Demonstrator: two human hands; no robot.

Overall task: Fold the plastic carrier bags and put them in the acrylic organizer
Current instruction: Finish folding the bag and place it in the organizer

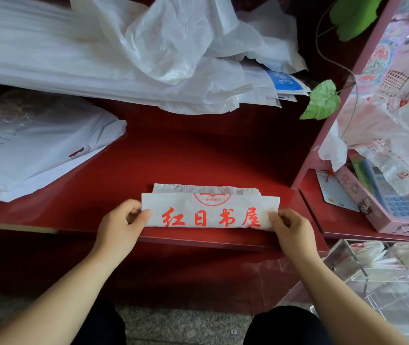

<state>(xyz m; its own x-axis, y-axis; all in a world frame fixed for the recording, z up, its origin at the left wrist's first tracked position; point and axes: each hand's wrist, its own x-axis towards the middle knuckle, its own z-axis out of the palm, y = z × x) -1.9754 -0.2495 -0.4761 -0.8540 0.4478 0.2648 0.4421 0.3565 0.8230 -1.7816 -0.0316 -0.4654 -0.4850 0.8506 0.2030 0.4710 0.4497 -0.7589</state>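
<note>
A white plastic carrier bag (211, 207) with red printed characters lies folded into a narrow strip near the front edge of the red counter (198, 150). My left hand (121, 225) pinches its left end and my right hand (290, 230) pinches its right end. The clear acrylic organizer (352, 265) stands at the lower right, below the counter level, with folded white bags (397, 255) in its compartments.
A heap of loose white bags (168, 46) fills the back of the counter. Flat white bags (36, 150) lie at the left. At the right stand a pink shelf (328, 135) with printed bags, a calculator (402, 202) and green leaves (321, 100).
</note>
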